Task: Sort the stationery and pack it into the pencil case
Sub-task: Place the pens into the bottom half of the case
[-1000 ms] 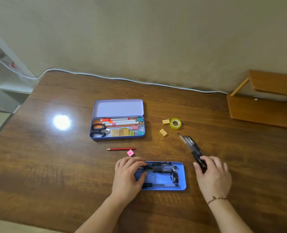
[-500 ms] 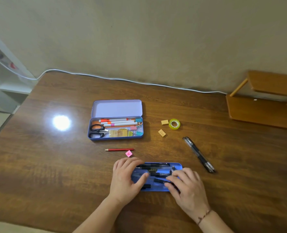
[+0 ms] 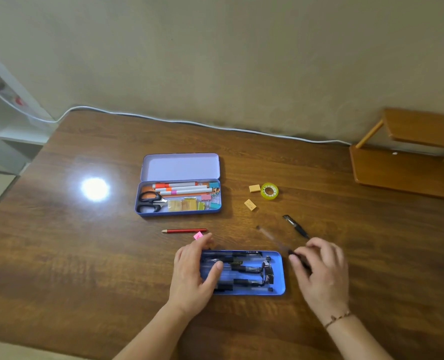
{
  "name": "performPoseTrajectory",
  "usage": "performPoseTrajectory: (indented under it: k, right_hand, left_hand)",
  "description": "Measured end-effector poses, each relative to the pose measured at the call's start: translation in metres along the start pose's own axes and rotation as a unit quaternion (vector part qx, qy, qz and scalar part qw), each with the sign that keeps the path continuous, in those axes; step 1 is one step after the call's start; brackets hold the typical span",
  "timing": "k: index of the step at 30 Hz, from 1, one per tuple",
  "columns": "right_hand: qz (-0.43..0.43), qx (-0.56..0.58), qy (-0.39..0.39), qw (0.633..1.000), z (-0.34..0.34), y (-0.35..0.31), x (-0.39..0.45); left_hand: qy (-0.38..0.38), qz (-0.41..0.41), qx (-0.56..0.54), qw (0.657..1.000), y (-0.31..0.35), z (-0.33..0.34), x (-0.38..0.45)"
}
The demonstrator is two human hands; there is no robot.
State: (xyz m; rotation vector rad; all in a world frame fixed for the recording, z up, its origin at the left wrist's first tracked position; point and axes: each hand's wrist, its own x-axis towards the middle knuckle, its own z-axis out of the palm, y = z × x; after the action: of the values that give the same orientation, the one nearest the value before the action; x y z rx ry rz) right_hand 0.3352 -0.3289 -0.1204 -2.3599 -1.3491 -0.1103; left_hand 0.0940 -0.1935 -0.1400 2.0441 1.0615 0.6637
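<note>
A blue tray [image 3: 278,271] holding several black pens lies near the table's front edge. My left hand [image 3: 194,274] rests on its left end, thumb inside it. Right of the tray, my right hand [image 3: 322,271] pinches a clear pen [image 3: 272,239] by its dark end, its barrel blurred and angled up-left. Another black pen [image 3: 295,226] lies on the table just beyond. The open purple pencil case [image 3: 179,167] further back holds markers, scissors [image 3: 150,201], clips and sticky notes. A red pencil [image 3: 184,231] and a pink clip [image 3: 198,235] lie between the case and the tray.
Two tan erasers [image 3: 254,188] [image 3: 250,204] and a yellow-green tape roll [image 3: 269,190] sit right of the case. A white cable [image 3: 189,122] runs along the wall. A wooden shelf [image 3: 408,162] stands at the far right. A lamp glare [image 3: 94,189] shines on the left.
My right hand left the blue tray and moved right to the pens on the table. It has taken hold of the clear pen; one black pen stays lying there.
</note>
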Motion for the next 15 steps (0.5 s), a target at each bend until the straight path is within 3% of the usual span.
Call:
performPoseTrajectory:
  k: [3,6,9,12,15]
  right_hand:
    - [-0.136,0.032,-0.049,0.989,0.004,-0.034,-0.016]
    - [-0.175,0.018,-0.105,0.979,0.016,-0.049,-0.026]
    - [-0.097,0.066,-0.065,0.991,0.017,-0.037,-0.017]
    - [0.065,0.005,-0.009,0.998,0.005,0.003,0.000]
    - [0.188,-0.062,-0.070,0.978,-0.007,0.034,0.009]
  left_hand:
    - [0.000,0.012,-0.004,1.000,0.000,-0.001,0.000]
    - [-0.013,0.040,0.053,0.998,-0.002,0.001,0.003]
    - [-0.018,0.041,0.083,0.996,-0.005,0.003,0.004]
    - [-0.018,0.038,0.078,0.996,-0.005,0.003,0.003]
    - [-0.013,0.028,0.054,0.998,-0.001,0.001,0.003]
